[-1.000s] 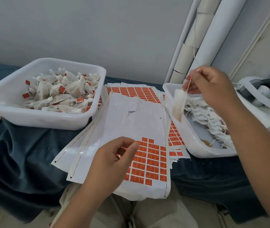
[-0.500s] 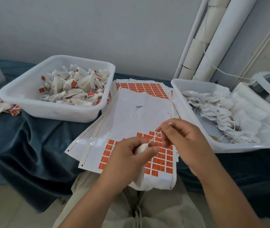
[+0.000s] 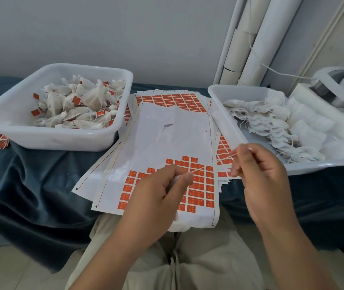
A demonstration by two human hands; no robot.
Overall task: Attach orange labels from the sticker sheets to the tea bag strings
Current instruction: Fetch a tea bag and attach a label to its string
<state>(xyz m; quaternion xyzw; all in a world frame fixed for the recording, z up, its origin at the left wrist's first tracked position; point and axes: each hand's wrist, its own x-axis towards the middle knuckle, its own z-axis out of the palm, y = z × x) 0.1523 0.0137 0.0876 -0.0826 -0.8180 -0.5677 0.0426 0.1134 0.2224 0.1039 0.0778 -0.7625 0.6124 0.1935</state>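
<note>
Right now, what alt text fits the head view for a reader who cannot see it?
Two hands hold a tea bag string straight above a sticker sheet, the left hand gripping one end, the right hand pinching the other. A left bin holds labelled bags; a right bin holds unlabelled bags.

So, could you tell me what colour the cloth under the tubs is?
Dark blue-green cloth, head view.

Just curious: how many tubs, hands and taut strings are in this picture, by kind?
Tubs: 2, tub of labelled bags and tub of unlabelled bags
Hands: 2, left hand and right hand
Strings: 1, the taut string
Total: 5
</note>
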